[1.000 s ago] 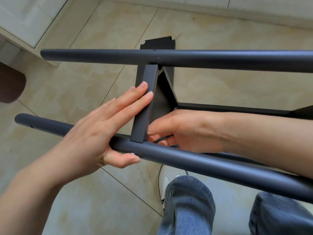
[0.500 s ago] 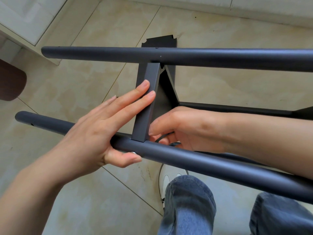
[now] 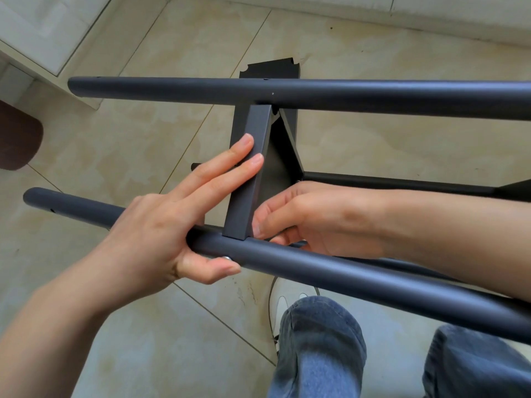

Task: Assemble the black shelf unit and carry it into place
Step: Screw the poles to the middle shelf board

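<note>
The black shelf unit lies on its side across my lap. Its near tube [image 3: 330,272] and far tube [image 3: 373,96] run left to right, joined by a flat black shelf panel [image 3: 250,173] seen edge-on. My left hand [image 3: 172,222] clamps the near tube, thumb beneath beside a silver screw head [image 3: 227,257], fingers flat on the panel's edge. My right hand [image 3: 310,219] reaches behind the near tube, fingertips pinched at the joint of panel and tube; what they hold is hidden.
Beige floor tiles [image 3: 138,133] lie below. A white step or cabinet base [image 3: 43,38] stands at the top left, a dark brown object [image 3: 17,136] at the left edge. My jeans-clad knees [image 3: 319,351] and a white shoe [image 3: 284,308] are under the frame.
The frame and both hands have barely shifted. My right fingers have moved slightly at the joint behind the near tube.
</note>
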Tool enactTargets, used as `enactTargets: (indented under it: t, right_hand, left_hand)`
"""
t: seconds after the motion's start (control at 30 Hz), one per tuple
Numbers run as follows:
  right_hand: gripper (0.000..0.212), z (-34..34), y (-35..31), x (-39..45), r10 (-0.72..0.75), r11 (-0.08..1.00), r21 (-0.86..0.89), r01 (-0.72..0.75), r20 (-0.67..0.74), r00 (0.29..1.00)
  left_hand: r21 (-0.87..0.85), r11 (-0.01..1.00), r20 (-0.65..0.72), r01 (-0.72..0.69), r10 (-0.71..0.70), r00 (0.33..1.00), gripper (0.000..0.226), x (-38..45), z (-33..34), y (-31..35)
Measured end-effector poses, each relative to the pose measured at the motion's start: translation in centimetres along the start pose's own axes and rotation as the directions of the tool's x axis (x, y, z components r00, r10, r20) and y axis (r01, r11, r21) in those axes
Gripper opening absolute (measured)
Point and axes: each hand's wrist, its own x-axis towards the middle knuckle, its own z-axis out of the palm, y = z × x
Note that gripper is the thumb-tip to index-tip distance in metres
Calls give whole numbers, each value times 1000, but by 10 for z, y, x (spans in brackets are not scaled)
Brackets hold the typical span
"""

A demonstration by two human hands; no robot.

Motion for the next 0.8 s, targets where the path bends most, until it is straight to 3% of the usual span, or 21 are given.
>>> enactTargets:
  t: [0.17, 0.37, 0.6, 0.8]
  right_hand:
    - [18, -4, -3, -2, 33, 999, 3, -33, -5, 999]
    - [25, 5, -3, 3, 60, 995, -73, -68, -115, 992]
    - [18, -1, -5, -4, 24, 1000, -1, -24, -17, 1000]
    - [21, 0, -4, -1, 44, 999, -23, -46, -51, 998]
  left_hand:
    - [-7, 1000, 21, 17, -17, 1000, 92, 1, -1, 2]
    - [2, 1000, 37, 15, -15, 999, 93, 1, -2, 2]
    - [18, 1000, 39, 17, -18, 999, 92, 1, -3, 3]
    - [21, 1000, 54, 20, -21, 998, 95, 2, -5, 3]
